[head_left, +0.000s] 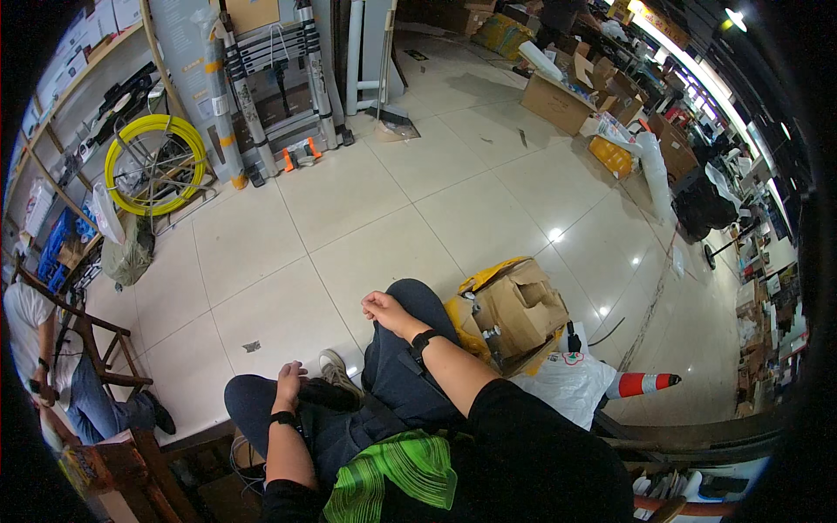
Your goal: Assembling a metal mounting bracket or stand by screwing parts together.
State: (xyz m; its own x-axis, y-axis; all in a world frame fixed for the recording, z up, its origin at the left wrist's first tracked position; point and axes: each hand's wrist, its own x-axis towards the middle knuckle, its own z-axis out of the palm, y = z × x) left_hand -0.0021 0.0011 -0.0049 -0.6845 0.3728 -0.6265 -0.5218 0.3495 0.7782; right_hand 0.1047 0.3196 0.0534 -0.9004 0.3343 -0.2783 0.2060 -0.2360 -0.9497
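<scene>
Curling together near two knees (418, 307) is one right hand (385, 313); whether one left hand (289, 385) is, I cannot tell.

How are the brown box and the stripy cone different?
The box is brown cardboard, but the cone is orange-red with a white band. The box is boxy, with flaps and a yellow wrapper around it, while the cone narrows to a black tip. The box is nearer the right hand than the cone is. Both are close to the white bag.
</scene>
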